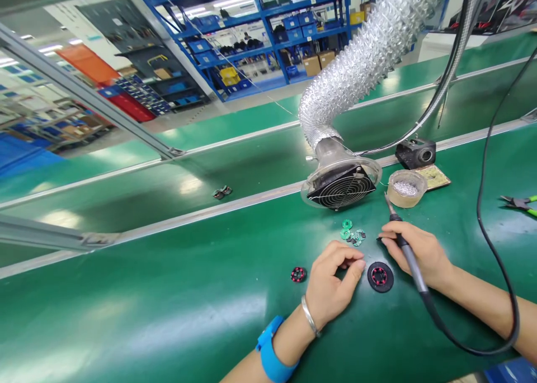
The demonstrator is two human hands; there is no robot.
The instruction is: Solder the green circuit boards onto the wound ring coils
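Observation:
My right hand [419,254] is closed round a soldering iron [413,265], its tip pointing up and away beside a round tub of silvery shavings [406,188]. A small dark point also shows by these fingers; I cannot tell what it is. My left hand [333,282] rests on the bench, thumb and forefinger curled nearly together; anything between them is too small to make out. Just right of its fingertips lies a black disc [381,287] with a red-and-black ring-shaped coil [379,276] on it. Another red-and-black coil [298,274] lies left of that hand. Small green circuit boards [347,230] lie beyond the fingers.
A fume extractor [344,190] on a silver flexible duct [335,86] hangs over the bench. Behind the tub are a black iron stand [416,154] and a tip-cleaning sponge [436,177]. Green-handled pliers [520,204] lie right. The iron's cable [486,221] loops over my right forearm.

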